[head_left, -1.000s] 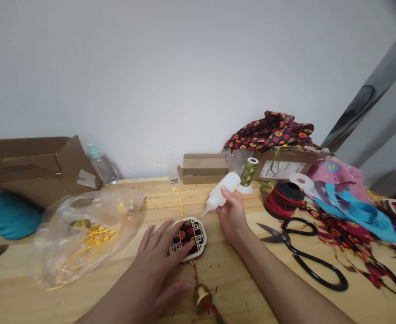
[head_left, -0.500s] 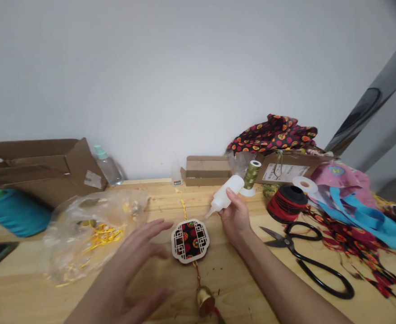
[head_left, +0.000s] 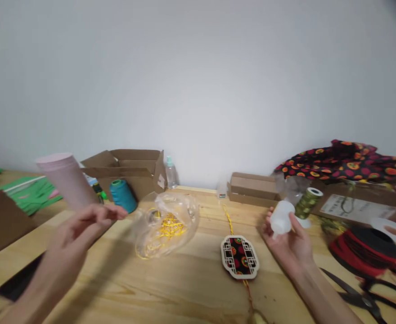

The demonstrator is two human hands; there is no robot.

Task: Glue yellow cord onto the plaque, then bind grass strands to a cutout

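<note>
My right hand [head_left: 290,247] holds a white squeeze bottle [head_left: 281,217], its nozzle pointing down toward me. Left of that hand lies an ornament [head_left: 240,256] with a pale lattice frame over dark patterned fabric. A yellow cord [head_left: 230,220] runs from its top, and a red cord leads down to a bell [head_left: 257,317], cut off by the lower edge. My left hand [head_left: 79,234] hovers at the left, slightly blurred, fingers loosely bent and apart, with nothing visible in them. It is nearest a pink cylinder [head_left: 68,180] and a cone of blue thread [head_left: 123,195].
A clear bag of yellow cords [head_left: 171,225] lies mid-table. Behind stand cardboard boxes [head_left: 130,168], a spray bottle [head_left: 171,173] and a green thread spool [head_left: 308,202]. Scissors [head_left: 363,297] and a red cord spool [head_left: 365,252] are at right. A dark flat object [head_left: 19,279] lies at left.
The view has swung left, bringing in the pink cylinder and green fabric. My left hand has moved away from the ornament to the left. My right hand still holds the bottle, now tipped toward me.
</note>
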